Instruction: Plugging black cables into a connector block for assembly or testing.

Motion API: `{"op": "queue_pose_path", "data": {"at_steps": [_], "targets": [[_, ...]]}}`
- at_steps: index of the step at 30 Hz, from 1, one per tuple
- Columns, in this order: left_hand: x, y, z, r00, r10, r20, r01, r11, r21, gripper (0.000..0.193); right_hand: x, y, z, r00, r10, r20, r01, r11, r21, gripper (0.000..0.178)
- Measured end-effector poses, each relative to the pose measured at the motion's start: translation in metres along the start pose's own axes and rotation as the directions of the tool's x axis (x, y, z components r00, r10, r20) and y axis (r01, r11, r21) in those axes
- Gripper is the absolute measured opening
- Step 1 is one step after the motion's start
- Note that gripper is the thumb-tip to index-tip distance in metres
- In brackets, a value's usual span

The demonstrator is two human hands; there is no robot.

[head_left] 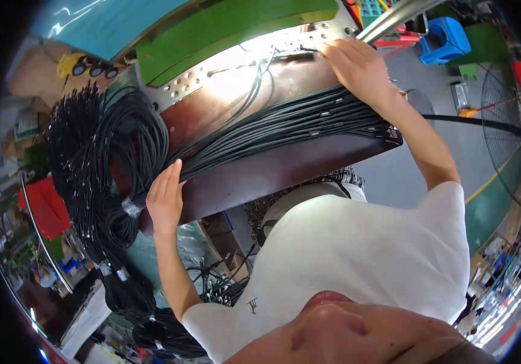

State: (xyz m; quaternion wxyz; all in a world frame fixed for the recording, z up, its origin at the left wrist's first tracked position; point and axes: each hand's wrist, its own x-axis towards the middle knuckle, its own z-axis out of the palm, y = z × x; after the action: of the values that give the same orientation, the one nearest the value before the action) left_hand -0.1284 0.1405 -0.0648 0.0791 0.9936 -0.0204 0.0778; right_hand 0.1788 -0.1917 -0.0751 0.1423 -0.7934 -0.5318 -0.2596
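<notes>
A thick row of black cables [285, 121] lies lengthwise along a dark red-brown bench top [260, 179]. My left hand [166, 197] rests at the bench's left end, its fingers stretched out and their tips against the near side of the cables. Farther off, my right hand [357, 67] reaches over the row to a brightly lit spot at the back. Its fingers are bent together beside a small dark part [297, 57]; what they pinch is hidden by glare. Thin grey cables [254, 91] run from the lit spot toward the left.
Large bundles of black cables [84, 164] hang over the left end, tied with silvery bands. A green machine beam [230, 36] and a perforated metal plate [181, 85] border the back. A fan [506, 127] stands at right; a blue stool [445, 39] is beyond.
</notes>
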Motion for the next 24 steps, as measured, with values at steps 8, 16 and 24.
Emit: {"op": "queue_pose_path", "data": {"at_steps": [8, 16, 24], "targets": [[0.016, 0.008, -0.008, 0.895, -0.443, -0.048, 0.351, 0.766, -0.538, 0.023, -0.153, 0.010, -0.086, 0.695, 0.717, 0.052, -0.696, 0.690, -0.201, 0.029], [0.007, -0.003, -0.014, 0.813, -0.576, 0.087, 0.411, 0.461, -0.787, 0.022, -0.089, -0.052, -0.074, 0.874, 0.293, 0.387, -0.346, 0.935, 0.074, 0.067], [0.040, 0.038, -0.029, 0.974, -0.224, 0.025, 0.217, 0.906, -0.364, 0.012, -0.035, -0.005, -0.055, 0.979, 0.132, 0.156, -0.170, 0.949, 0.265, 0.041]]}}
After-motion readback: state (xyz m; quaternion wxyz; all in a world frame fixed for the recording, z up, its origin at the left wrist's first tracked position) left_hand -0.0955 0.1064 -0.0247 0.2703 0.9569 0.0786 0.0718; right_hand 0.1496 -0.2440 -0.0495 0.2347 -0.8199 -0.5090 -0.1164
